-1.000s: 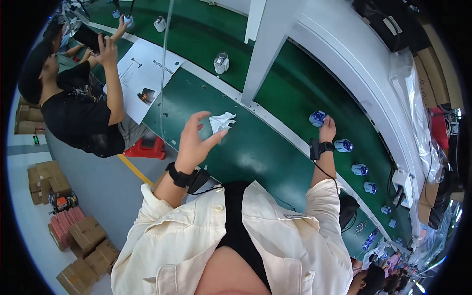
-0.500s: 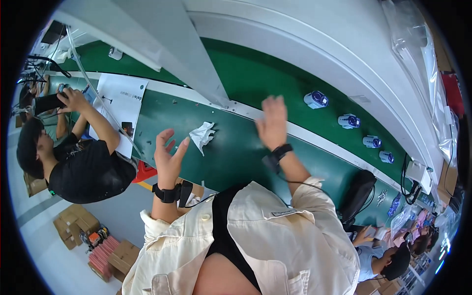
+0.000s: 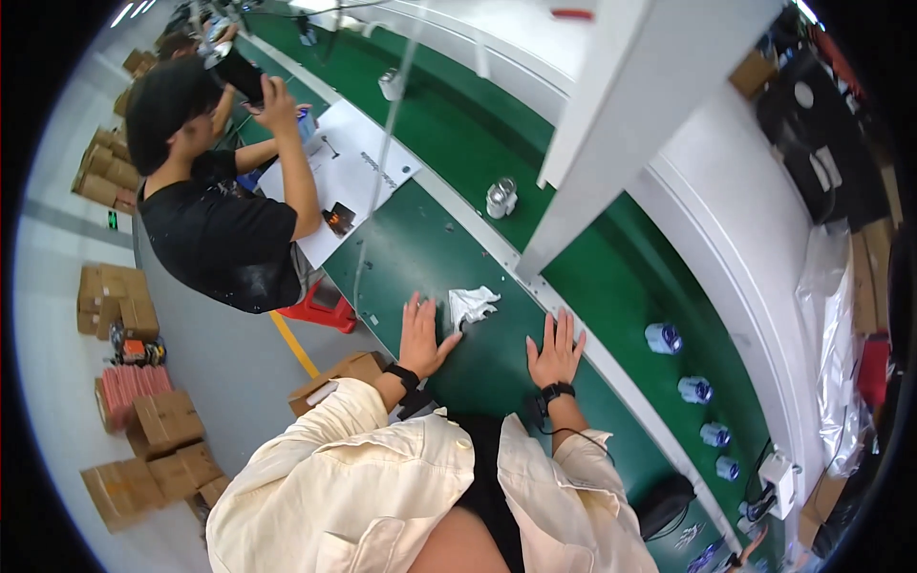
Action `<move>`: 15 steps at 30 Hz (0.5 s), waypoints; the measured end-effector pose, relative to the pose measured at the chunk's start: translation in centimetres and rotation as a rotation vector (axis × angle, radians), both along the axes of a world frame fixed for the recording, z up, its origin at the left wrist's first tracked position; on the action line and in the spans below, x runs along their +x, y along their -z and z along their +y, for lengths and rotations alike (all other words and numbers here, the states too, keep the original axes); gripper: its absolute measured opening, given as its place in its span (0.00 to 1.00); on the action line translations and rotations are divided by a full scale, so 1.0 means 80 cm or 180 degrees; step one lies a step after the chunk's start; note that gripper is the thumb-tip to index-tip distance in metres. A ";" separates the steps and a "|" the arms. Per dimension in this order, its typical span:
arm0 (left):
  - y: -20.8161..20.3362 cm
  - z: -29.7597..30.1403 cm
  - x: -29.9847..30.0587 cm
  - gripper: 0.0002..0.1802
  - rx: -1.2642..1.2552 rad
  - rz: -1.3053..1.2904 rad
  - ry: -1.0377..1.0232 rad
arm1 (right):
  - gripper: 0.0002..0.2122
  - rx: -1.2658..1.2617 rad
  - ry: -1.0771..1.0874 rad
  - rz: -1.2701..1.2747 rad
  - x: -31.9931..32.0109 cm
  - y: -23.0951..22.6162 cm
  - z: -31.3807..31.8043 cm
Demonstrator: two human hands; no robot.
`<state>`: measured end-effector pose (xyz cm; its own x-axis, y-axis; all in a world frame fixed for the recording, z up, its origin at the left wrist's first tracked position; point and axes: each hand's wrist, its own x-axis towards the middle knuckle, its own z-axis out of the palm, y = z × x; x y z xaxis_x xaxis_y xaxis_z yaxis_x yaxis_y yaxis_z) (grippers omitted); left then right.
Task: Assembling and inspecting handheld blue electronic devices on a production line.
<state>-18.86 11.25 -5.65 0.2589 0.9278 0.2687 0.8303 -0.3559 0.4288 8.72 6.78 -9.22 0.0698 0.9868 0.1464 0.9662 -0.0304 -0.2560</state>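
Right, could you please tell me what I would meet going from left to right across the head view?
Red stool → left hand → tissue → right hand → blue devices → clear plastic.

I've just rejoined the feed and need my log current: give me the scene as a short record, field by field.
Bench: green, with a crumpled white cloth on it
Left hand: open, palm down, thumb close to the cloth
Right hand: open, palm down, fingertips near the pale rail
Held: nothing in either hand
Beyond rail: four blue units at right; one silvery unit farther left
Co-worker: at left, holding up a dark object
Unclear: whether thumb touches cloth
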 end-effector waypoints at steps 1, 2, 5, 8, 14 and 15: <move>0.014 -0.002 0.000 0.41 -0.0036 0.0226 0.0024 | 0.29 0.0034 -0.0006 -0.0030 0.000 0.002 0.005; 0.027 -0.003 -0.003 0.41 0.0036 0.0185 -0.0057 | 0.29 0.0058 -0.0010 -0.0052 -0.003 0.005 0.009; 0.055 -0.001 -0.004 0.43 -0.0350 0.0306 -0.0236 | 0.29 0.0143 -0.0027 -0.0144 -0.004 0.010 0.007; 0.056 0.012 0.001 0.44 -0.0883 0.0090 -0.0339 | 0.30 0.0163 -0.0025 -0.0157 -0.007 0.014 0.013; 0.057 0.021 0.009 0.49 -0.1672 -0.0078 -0.0249 | 0.30 0.0190 -0.0181 -0.0276 0.002 0.030 0.001; 0.052 0.020 0.009 0.49 -0.1612 -0.0127 -0.0345 | 0.30 0.0101 -0.0132 -0.0286 0.003 0.032 0.001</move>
